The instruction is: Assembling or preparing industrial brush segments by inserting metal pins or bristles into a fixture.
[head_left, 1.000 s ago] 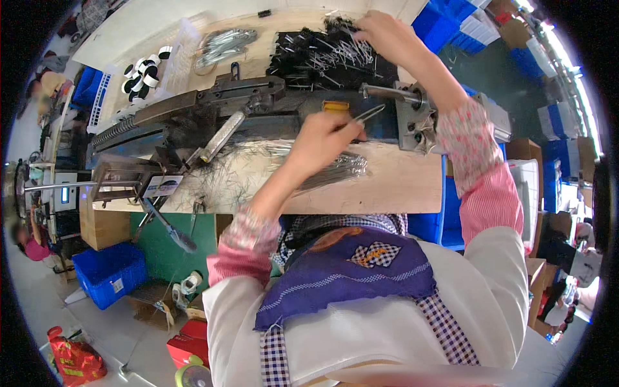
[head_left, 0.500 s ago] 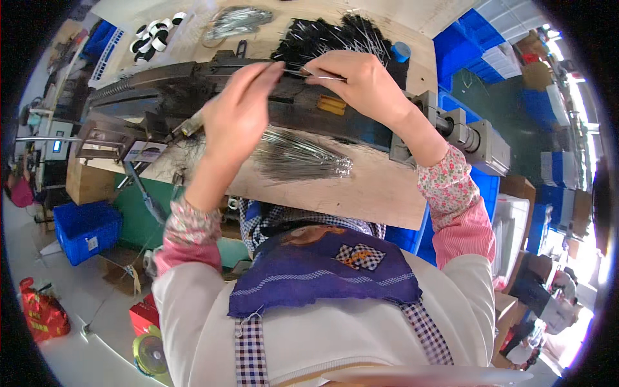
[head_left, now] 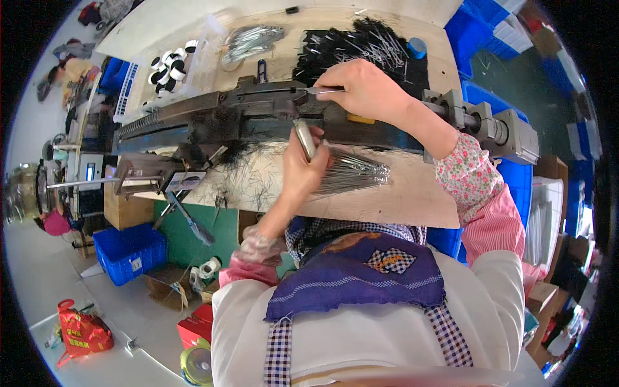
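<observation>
My left hand is wrapped round the metal lever handle on the near side of a long dark machine. Above that machine my right hand pinches a thin metal wire, whose left end meets the machine's clamp. Beside my left hand, a fanned bundle of looped wires lies on the wooden bench. Behind the machine, a pile of black-bristled wire brushes rests on a dark mat.
Black and white rolls sit in a clear bin at the back left, near more bundled wires. A blue cap stands by the brushes. A cylindrical drive unit ends the machine on the right. Bristle scraps litter the bench.
My left hand has dropped from above the machine to the lever handle and closed on it. My right hand stays pinching the wire at the clamp. The view has shifted slightly.
</observation>
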### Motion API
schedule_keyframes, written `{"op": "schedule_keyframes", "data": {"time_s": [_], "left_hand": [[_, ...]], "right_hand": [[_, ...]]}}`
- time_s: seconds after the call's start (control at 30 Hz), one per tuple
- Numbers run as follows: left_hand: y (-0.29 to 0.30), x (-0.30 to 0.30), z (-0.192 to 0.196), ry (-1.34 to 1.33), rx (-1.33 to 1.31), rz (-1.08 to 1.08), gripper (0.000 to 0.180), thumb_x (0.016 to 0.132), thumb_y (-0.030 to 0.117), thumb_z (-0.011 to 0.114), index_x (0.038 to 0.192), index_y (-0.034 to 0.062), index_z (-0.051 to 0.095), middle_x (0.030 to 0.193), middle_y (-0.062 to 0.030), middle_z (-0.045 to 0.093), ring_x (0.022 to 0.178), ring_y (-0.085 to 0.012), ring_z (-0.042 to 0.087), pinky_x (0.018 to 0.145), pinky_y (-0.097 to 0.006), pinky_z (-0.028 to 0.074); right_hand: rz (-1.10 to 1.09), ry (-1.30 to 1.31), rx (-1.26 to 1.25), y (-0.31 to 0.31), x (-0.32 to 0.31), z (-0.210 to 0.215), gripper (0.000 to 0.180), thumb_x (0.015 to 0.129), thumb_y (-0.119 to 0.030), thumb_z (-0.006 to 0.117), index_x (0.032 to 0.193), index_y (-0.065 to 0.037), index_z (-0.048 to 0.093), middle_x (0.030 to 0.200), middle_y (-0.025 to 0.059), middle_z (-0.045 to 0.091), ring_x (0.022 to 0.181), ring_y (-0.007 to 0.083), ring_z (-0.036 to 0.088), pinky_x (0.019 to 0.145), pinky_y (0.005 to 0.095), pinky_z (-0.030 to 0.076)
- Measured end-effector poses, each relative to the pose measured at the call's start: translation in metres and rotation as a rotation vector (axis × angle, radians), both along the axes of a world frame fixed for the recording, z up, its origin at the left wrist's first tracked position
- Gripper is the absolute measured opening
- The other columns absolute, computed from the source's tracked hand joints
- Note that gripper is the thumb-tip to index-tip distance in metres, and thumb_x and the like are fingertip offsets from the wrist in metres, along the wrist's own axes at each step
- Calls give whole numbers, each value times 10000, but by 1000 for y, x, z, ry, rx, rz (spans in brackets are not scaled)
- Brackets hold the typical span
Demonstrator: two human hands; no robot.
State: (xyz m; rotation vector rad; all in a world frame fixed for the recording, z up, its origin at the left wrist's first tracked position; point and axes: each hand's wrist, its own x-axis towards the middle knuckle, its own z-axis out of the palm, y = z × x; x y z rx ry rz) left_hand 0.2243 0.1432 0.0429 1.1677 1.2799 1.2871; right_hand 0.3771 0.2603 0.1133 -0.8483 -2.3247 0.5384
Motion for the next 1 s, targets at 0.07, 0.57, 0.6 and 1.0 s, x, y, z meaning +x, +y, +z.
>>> {"op": "schedule_keyframes", "data": {"time_s": [0.07, 0.57, 0.6, 1.0], "left_hand": [[12, -9, 9, 48, -52, -78, 233, 882, 127, 620, 1041, 16, 492, 630, -33, 560, 460, -87, 489, 404, -234, 369], [-17, -140, -17, -496, -175, 447, 308, 986, 265, 488, 872, 5, 606, 570, 2, 465, 423, -81, 350, 390, -241, 245], [-24, -131, -18, -497, -81, 498, 284, 986, 261, 490, 859, 24, 581, 572, 16, 437, 424, -74, 330, 390, -235, 239], [48, 59, 40, -656, -459, -425, 292, 972, 276, 515, 808, 35, 515, 578, 50, 372, 437, -58, 326, 389, -222, 224]], "right_hand": [[24, -24, 66, -1, 0, 0, 179, 781, -169, 652, 918, -58, 684, 854, 121, 653, 835, 314, 631, 737, 394, 518], [-435, -372, -62, -32, 51, -73, 150, 866, -123, 580, 948, -19, 510, 902, 183, 562, 840, 409, 584, 680, 448, 476], [-342, -372, -140, -41, 52, -63, 167, 865, -139, 595, 928, -8, 511, 882, 186, 574, 846, 410, 581, 687, 445, 467], [-248, -281, -414, -120, 109, 51, 187, 867, -140, 631, 871, 22, 538, 686, 143, 562, 605, 216, 552, 598, 330, 437]]}}
